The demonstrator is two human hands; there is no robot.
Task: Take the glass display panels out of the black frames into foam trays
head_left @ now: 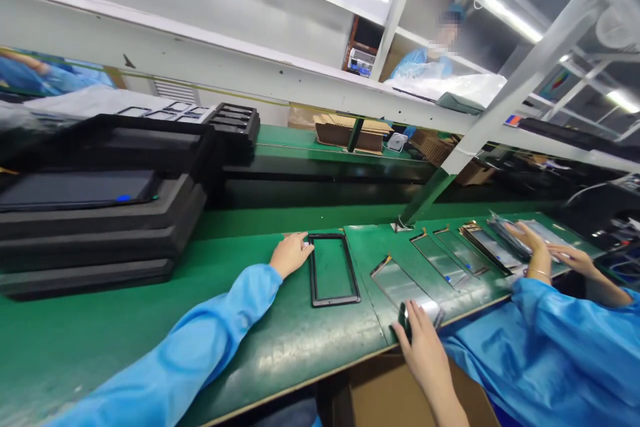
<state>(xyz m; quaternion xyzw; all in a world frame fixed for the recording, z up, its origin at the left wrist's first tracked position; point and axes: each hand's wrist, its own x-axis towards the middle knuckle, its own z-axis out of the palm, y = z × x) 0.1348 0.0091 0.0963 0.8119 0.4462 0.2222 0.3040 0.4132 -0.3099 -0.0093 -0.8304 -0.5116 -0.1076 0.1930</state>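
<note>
On a green surface (280, 353), a thin black rectangular frame (314, 273) lies alone. The left hand (293, 255) sits beside it, fingers together on its top corner; whether they grip cannot be told. Right of the frame, four narrow glass panels (400, 283) lie slanted side by side, spaced so each stays separate. Below them, the right hand (425, 353) clamps its fingers on one dark, glossy-edged piece (404, 321). Farther right, a co-worker's two hands (525, 237) handle a stack of panels (505, 230). Left of the frame, black foam trays (100, 243) sit stacked.
</note>
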